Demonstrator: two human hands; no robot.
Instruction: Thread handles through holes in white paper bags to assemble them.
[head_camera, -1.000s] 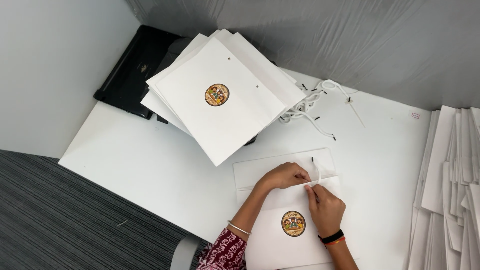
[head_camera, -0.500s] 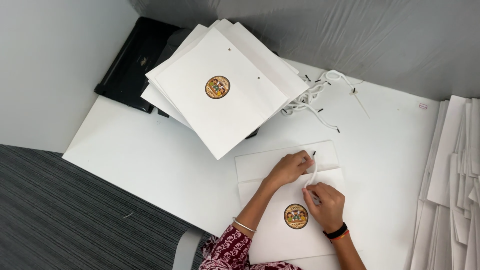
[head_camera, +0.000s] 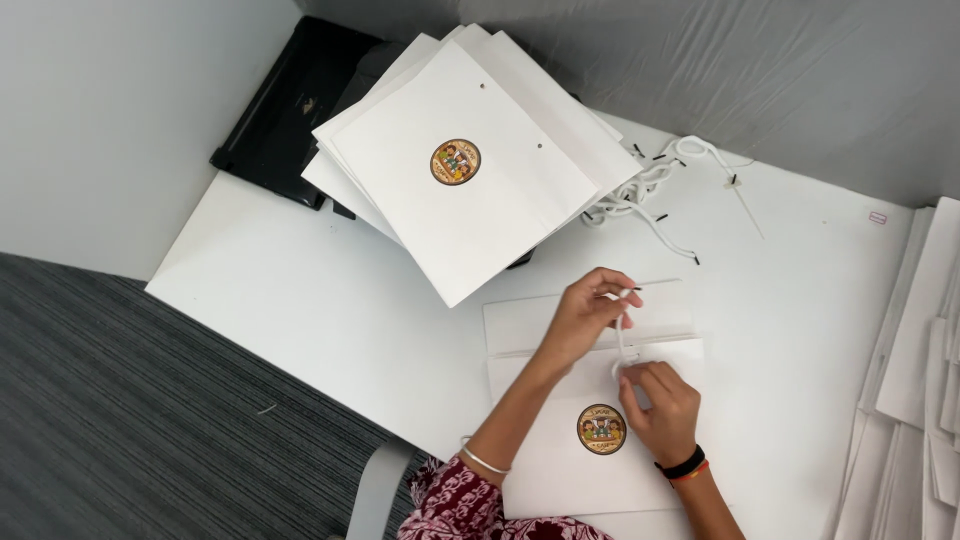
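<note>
A flat white paper bag (head_camera: 560, 455) with a round colourful sticker (head_camera: 601, 429) lies on the white table (head_camera: 300, 300) in front of me. My left hand (head_camera: 585, 310) pinches the end of a white cord (head_camera: 621, 325) above the bag's folded top. My right hand (head_camera: 660, 405) rests on the bag near its top edge and grips the lower part of the same cord. The cord runs taut between the two hands.
A fanned stack of the same white bags (head_camera: 470, 160) lies at the table's back, partly over a black case (head_camera: 290, 110). A loose bundle of white cords (head_camera: 660, 185) sits behind. More white sheets (head_camera: 920, 350) are piled on the right. Grey carpet (head_camera: 120, 420) lies left.
My left hand has lifted the cord end up and away from the bag's top, drawing the cord taut. My right hand has stayed on the bag near the sticker.
</note>
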